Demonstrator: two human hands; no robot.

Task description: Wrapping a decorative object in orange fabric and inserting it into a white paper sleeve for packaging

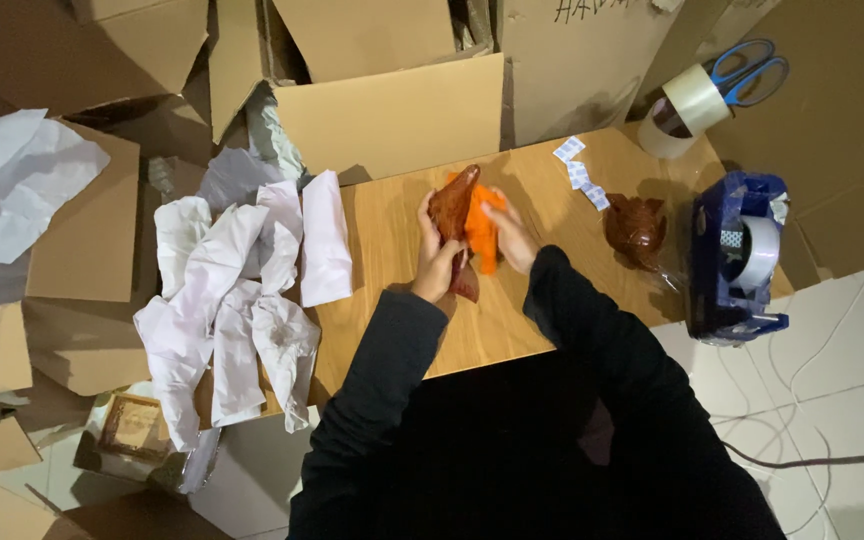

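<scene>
- Head view, near first: black sleeves rise from 6 o'clock to mid-frame, both hands meeting over the wooden worktop [512, 330].
- Left hand [439, 262] has its fingers wrapped round a glossy brown carved figure [452, 212], held upright just above the worktop.
- Right hand [514, 238], fingers pressed together on an orange cloth [481, 235] against the figure's side.
- Figure looks stiff, smooth, likely slippery and chip-prone, moderate weight; best gripped at its thicker middle, not the thin ends. Cloth soft, light.
- At 3 o'clock: second brown figure [635, 230], blue tape dispenser [737, 255].
- At 9 o'clock: crumpled white paper [237, 290].
- Far, 12 to 2 o'clock: cardboard boxes [392, 110], tape roll [687, 105], blue scissors [747, 68]; tiled floor [842, 340] beside.
</scene>
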